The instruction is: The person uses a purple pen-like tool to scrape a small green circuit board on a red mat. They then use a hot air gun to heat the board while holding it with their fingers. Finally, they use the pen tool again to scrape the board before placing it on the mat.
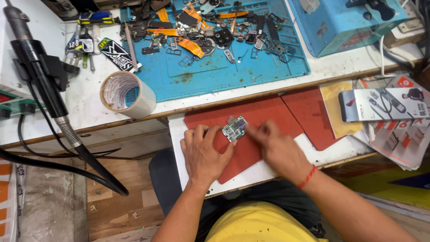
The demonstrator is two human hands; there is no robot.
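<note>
- The left hand (204, 154) lies palm down on a red mat (251, 117), its fingers spread flat and the fingertips touching the near-left edge of a small green circuit board (235, 128), pinning it rather than gripping it.
- The right hand (277, 150) comes in from the right; it is blurred, its fingertips meet the right edge of the board, and I cannot tell whether they pinch it or only press it.
- A red thread band (307, 177) circles the right wrist.
- The board sits on the red mat, near the middle of the scene, between the two hands, tilted so its long side runs from near-left to far-right.
- The mat lies on a white pull-out shelf (177, 134) just nearer than the main bench.
- A second red mat (313, 112) lies to the right, its edge against the first.
- Further away, a blue work mat (215, 71) carries a scatter of small phone parts, orange flex cables and metal frames.
- A roll of clear tape (127, 94) stands at the blue mat's near-left corner.
- A black hot-air wand (40, 71) with a thick hose hangs at the far left.
- A grey product box (380, 104) rests on loose papers at the right.
</note>
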